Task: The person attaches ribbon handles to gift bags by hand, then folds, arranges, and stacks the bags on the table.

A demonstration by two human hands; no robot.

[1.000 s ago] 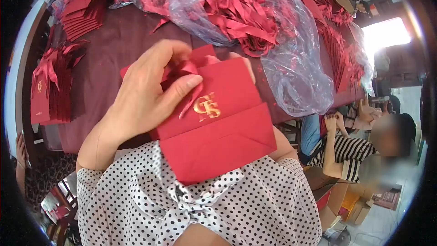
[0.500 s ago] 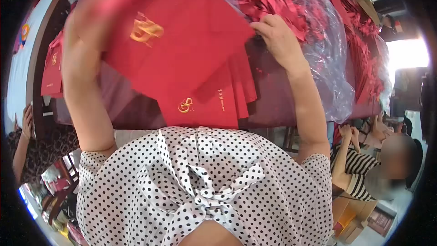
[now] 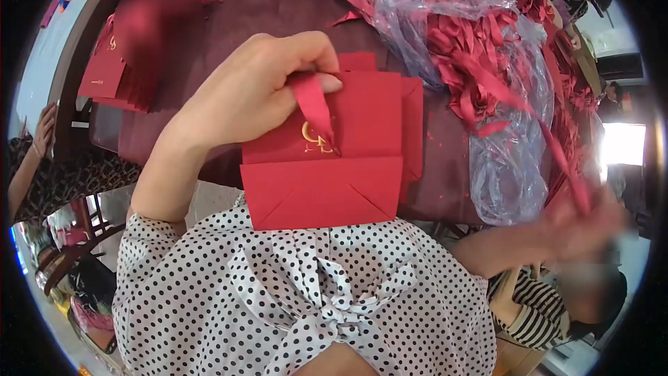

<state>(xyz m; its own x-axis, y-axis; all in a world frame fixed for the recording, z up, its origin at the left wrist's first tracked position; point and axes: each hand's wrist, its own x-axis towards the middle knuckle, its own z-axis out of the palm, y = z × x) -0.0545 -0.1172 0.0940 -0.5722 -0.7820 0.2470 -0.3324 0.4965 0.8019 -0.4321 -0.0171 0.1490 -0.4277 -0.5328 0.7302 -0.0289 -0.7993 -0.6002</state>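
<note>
Spreading beyond the grip is the maroon table; the red bag sits just beneath. The left hand clamps the short ribbon; the right hand's blurred grip I cannot tell. Apparently mid-pull, the long strand needs snag-free slack.

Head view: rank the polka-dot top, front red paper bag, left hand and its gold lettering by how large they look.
1. Polka-dot top
2. Front red paper bag
3. Left hand
4. Gold lettering, partly covered
</note>
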